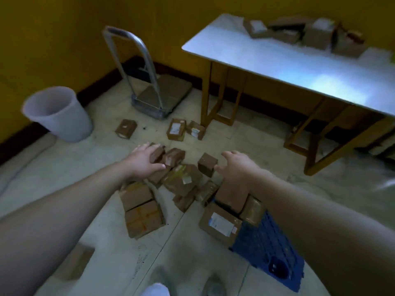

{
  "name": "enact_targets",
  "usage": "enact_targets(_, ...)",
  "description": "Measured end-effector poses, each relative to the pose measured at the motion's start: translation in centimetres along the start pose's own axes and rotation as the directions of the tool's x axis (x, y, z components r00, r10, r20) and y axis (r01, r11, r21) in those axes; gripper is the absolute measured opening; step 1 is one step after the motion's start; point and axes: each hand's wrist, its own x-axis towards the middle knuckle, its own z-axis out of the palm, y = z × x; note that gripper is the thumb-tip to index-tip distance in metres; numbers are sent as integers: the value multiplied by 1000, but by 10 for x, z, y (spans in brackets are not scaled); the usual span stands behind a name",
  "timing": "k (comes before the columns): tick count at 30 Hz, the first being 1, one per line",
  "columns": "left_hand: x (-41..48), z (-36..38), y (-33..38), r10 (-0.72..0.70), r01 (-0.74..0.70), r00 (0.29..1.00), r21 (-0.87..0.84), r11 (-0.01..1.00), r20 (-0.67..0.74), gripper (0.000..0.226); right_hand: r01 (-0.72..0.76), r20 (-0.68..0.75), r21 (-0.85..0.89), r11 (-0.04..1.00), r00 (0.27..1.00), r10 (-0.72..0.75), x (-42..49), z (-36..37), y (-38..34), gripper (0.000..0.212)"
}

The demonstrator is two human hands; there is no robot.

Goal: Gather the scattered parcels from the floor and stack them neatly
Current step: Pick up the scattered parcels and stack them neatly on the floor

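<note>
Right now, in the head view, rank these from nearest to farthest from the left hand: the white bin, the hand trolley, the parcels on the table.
From the left hand:
1. White bin, on the floor to the left by the wall.
2. Hand trolley, ahead in the corner.
3. Parcels on the table, far right, at the table's back edge.

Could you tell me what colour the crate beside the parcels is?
The crate is blue, seen in the head view.

Both forearms bare; no sleeves visible. Left hand [147, 161] and right hand [237, 165] ungloved. No rings or watch discernible.
</note>
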Motion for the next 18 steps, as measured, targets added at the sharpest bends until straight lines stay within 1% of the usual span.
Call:
enact_targets(3, -44, -35, -57, -67, 63, 994, -48, 997, -84, 78, 123, 19, -40, 992, 992, -122, -17, -9, -63, 64)
enact_targets(7, -101, -62, -149, -156, 137, 974, -119, 983, -165, 79, 219, 52, -109, 970, 975, -214, -29, 4, -159, 63)
enact_targets(10, -143, -70, -231, -229, 207, 956, -133, 969, -184, 79, 271, 77, -176, 946, 962, -262, -33, 36, -235, 63)
enact_targets(14, -188, -72, -338, -314, 291, 932, -142, 946, -184, 79, 329, 121, -164, 930, 942, -312, -40, 98, -329, 62)
enact_targets(18, -220, -66, -424, -377, 347, 915, -196, 917, -142, 78, 374, 203, -171, 911, 918, -339, -50, 160, -402, 60)
